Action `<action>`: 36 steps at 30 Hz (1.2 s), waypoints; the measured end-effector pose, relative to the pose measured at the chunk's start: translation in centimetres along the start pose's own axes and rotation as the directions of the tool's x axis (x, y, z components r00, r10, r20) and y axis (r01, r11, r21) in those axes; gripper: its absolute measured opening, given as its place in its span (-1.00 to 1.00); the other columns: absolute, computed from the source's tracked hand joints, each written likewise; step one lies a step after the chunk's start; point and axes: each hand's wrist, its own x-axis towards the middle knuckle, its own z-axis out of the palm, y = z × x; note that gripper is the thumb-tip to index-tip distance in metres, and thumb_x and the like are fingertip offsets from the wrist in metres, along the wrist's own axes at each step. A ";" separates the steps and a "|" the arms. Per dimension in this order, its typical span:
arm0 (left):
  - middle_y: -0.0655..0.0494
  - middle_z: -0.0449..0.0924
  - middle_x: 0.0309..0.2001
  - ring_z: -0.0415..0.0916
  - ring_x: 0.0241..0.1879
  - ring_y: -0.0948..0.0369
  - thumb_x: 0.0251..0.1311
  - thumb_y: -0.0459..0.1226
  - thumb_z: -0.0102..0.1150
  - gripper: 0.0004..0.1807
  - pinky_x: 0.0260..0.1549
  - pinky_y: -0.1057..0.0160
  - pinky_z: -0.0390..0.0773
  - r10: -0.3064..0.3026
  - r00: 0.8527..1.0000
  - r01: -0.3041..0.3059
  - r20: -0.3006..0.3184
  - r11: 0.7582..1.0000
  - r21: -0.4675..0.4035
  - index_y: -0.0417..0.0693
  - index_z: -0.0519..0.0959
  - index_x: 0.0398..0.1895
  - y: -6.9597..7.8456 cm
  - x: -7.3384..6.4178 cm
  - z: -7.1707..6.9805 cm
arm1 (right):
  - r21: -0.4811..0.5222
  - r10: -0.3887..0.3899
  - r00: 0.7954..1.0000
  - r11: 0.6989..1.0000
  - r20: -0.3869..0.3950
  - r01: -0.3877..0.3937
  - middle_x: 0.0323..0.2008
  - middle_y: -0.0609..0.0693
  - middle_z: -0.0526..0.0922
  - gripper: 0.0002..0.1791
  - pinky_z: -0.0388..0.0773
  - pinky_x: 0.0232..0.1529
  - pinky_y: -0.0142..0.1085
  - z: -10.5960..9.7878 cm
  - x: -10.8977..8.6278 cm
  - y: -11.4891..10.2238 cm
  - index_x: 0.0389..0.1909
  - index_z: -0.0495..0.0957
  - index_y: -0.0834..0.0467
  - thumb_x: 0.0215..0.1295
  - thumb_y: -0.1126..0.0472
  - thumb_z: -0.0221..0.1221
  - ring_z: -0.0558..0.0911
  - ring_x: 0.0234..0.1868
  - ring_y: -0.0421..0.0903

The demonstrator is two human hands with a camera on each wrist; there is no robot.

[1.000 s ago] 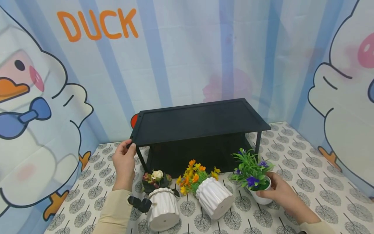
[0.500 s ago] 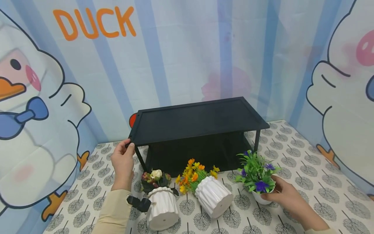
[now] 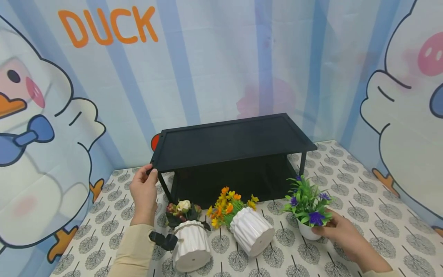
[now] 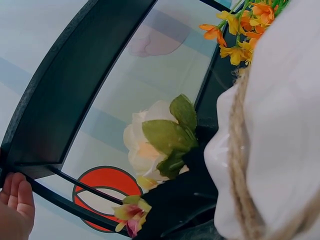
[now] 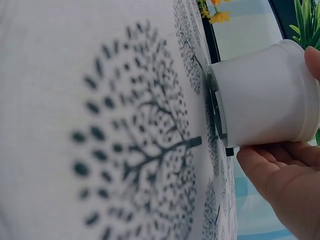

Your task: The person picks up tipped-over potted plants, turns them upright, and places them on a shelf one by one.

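My left hand (image 3: 144, 193) pinches the front left corner of a black two-tier shelf (image 3: 232, 144) between thumb and fingers. With my right hand (image 3: 342, 233) I grip a small white pot (image 5: 262, 97) by its side. Green leaves and purple flowers (image 3: 315, 218) fill the pot, which stands nearly upright. The right wrist view has its base right at the patterned cloth. To its left lies a fluted white pot (image 3: 252, 232) with yellow and orange flowers (image 3: 225, 207), tipped toward the shelf. Another white pot (image 3: 191, 246), tied with twine, leans with its cream and pink flowers (image 3: 184, 206) toward the shelf.
A tree-patterned cloth (image 3: 349, 184) covers the table. Behind the shelf hangs a striped curtain (image 3: 225, 57) with cartoon ducks. A black camera mount (image 3: 163, 241) on the left wrist overlaps the twine-tied pot in the head view.
My right hand has turned the purple-flowered pot more upright and shifted it slightly right. My left hand keeps hold of the shelf corner. The head view has shifted slightly.
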 end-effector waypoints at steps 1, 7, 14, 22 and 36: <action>0.16 0.32 -0.28 0.38 -0.28 0.31 0.31 -0.24 0.00 -0.67 -0.22 0.32 0.40 0.000 1.000 0.000 0.001 1.000 -0.001 -0.12 0.48 0.10 0.0 0.0 0.0 | 0.007 0.000 1.000 1.000 0.005 0.000 0.26 0.44 0.20 -0.02 0.41 0.05 0.09 0.0 0.1 0.1 0.38 -0.11 0.40 0.16 0.07 0.25 0.30 0.21 0.34; 0.16 0.32 -0.26 0.39 -0.26 0.30 0.31 -0.24 0.00 -0.66 -0.23 0.34 0.39 -0.002 1.000 0.002 0.006 1.000 -0.003 -0.13 0.48 0.10 0.2 -0.1 0.0 | 0.045 -0.003 1.000 0.999 0.026 0.002 0.28 0.43 0.16 -0.04 0.37 0.08 0.12 -0.1 0.1 0.4 0.38 -0.11 0.39 0.17 0.07 0.24 0.25 0.24 0.36; 0.17 0.32 -0.23 0.39 -0.22 0.25 0.31 -0.22 0.00 -0.66 -0.28 0.34 0.39 -0.015 1.000 0.015 0.010 1.000 -0.004 -0.11 0.48 0.11 0.0 0.0 0.1 | -0.030 -0.030 1.000 0.999 -0.006 0.030 0.28 0.49 0.08 0.05 0.34 0.09 0.16 -0.1 0.0 0.8 0.35 -0.11 0.47 0.02 0.18 0.35 0.19 0.23 0.44; 0.18 0.32 -0.23 0.38 -0.24 0.29 0.31 -0.22 0.00 -0.67 -0.24 0.30 0.39 -0.005 1.000 0.005 0.010 1.000 -0.012 -0.11 0.48 0.10 -0.3 0.1 0.1 | -0.086 -0.088 0.996 0.993 -0.015 0.086 0.24 0.51 0.14 0.08 0.34 0.09 0.16 -0.1 -0.1 0.9 0.32 -0.08 0.52 -0.07 0.20 0.39 0.24 0.20 0.43; 0.19 0.32 -0.24 0.38 -0.25 0.27 0.31 -0.22 0.00 -0.67 -0.24 0.31 0.39 -0.012 1.000 0.012 0.002 1.000 -0.012 -0.10 0.48 0.09 -0.2 0.1 0.0 | -0.158 -0.079 0.997 0.984 -0.012 0.076 0.18 0.53 0.22 0.09 0.31 0.07 0.21 -0.1 0.0 1.3 0.30 -0.09 0.56 -0.04 0.12 0.38 0.31 0.15 0.45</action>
